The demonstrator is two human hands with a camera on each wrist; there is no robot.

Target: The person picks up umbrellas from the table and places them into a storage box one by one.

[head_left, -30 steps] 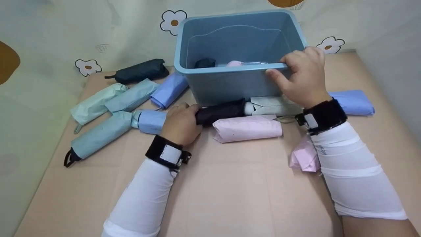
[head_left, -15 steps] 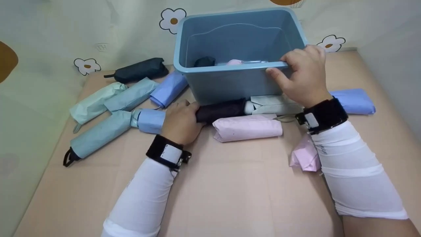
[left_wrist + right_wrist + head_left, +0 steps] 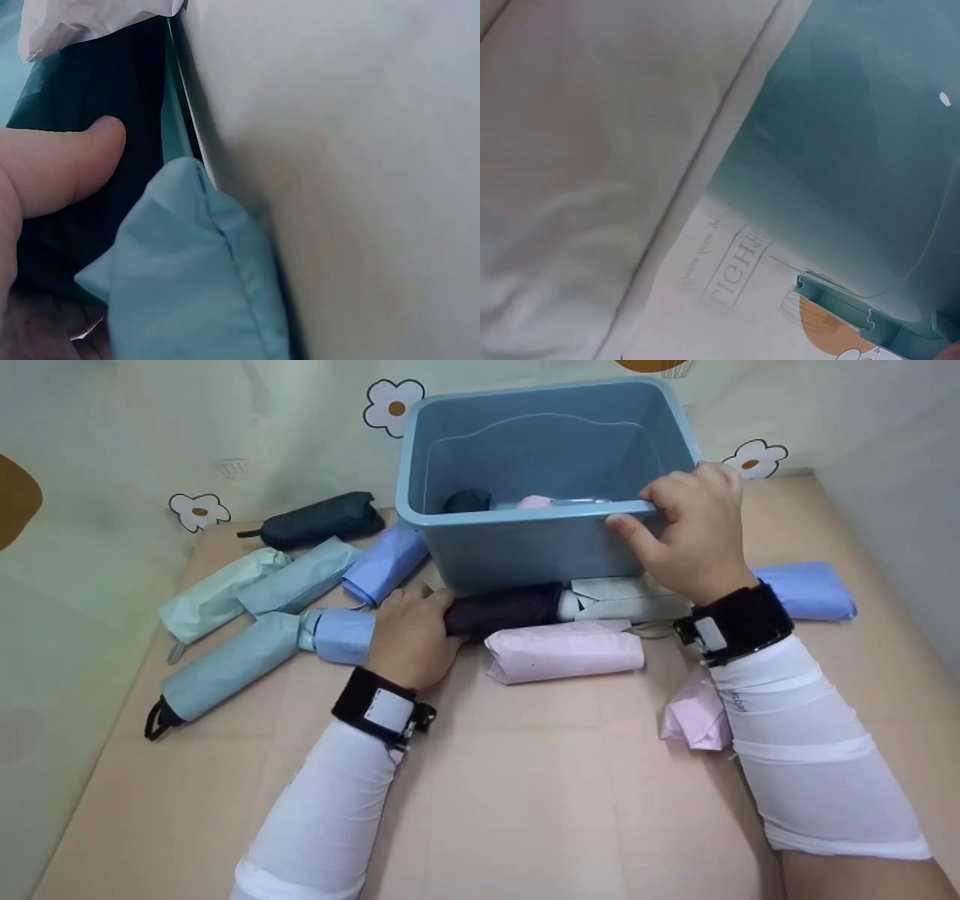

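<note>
In the head view my left hand [image 3: 416, 637] grips the left end of a black folded umbrella [image 3: 506, 610], which lies along the foot of a blue plastic bin [image 3: 525, 547]. The left wrist view shows the thumb [image 3: 82, 161] laid on the dark cloth; a light blue folded umbrella [image 3: 195, 270] is close by. My right hand [image 3: 694, 529] holds the bin's near right rim, thumb outside and fingers over the edge. Inside the bin, a dark bundle [image 3: 467, 501] and a pink one [image 3: 536, 502] show partly above the rim.
A pale green umbrella [image 3: 630, 600] and a pink one [image 3: 566, 654] lie before the bin. Several blue, green and dark umbrellas, including a teal one [image 3: 232, 664], lie at left. Another pink one [image 3: 697, 712] touches the right sleeve in view; a blue one [image 3: 806, 591] is at right.
</note>
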